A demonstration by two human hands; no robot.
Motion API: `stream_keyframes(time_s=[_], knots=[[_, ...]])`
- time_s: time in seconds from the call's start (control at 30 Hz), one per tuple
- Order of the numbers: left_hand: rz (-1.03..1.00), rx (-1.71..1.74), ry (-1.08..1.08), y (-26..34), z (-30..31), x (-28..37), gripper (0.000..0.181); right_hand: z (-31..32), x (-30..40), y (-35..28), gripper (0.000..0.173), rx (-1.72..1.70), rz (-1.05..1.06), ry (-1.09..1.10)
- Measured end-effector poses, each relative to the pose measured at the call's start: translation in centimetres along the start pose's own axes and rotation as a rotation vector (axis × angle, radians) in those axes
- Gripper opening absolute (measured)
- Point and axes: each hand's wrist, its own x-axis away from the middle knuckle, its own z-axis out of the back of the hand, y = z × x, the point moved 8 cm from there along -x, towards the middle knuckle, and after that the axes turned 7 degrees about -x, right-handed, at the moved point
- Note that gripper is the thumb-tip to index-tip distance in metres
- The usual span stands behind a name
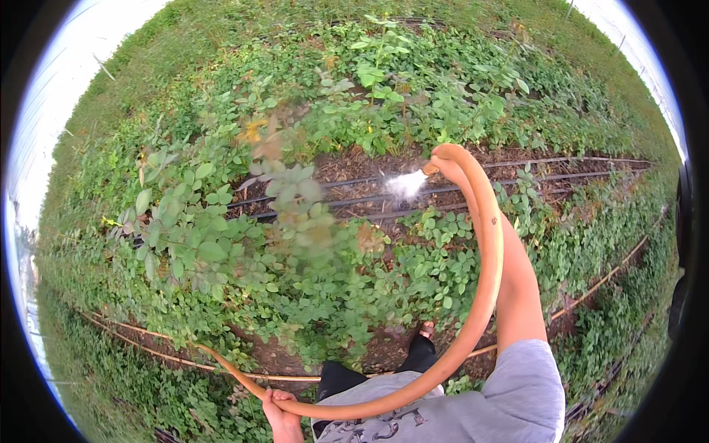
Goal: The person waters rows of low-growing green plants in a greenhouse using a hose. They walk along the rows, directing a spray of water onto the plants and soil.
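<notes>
An orange-tan garden hose (pixel 487 243) arcs from low left across my front and up to the right. My right hand (pixel 446 161) grips it near its outlet end, with the arm stretched out over the planted bed. White water spray (pixel 406 185) bursts from the outlet toward the left, above mulched soil (pixel 354 167). Low at the left, my left hand (pixel 281 407) is closed around the same hose in front of my grey shirt (pixel 460 415). From there the hose trails off to the left into the plants.
Dark drip-irrigation lines (pixel 354 202) run along the mulched strip. Leafy bushes, probably roses (pixel 205 249), crowd both sides, some tall and close to the camera. A thin tan hose or pipe (pixel 288 379) lies along the soil path by my feet.
</notes>
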Motion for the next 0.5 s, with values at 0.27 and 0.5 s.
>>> stream_keyframes(time_s=[0.27, 0.5], knots=[[-0.171, -0.029, 0.016, -11.5, -3.3, 11.7, 0.02, 11.5, 4.8, 19.7, 0.019, 0.119, -0.239, -0.006], [-0.004, 0.016, 0.016, -18.1, -3.6, 15.7, 0.02, 9.6, 3.3, 15.2, 0.023, -0.351, -0.032, -0.11]])
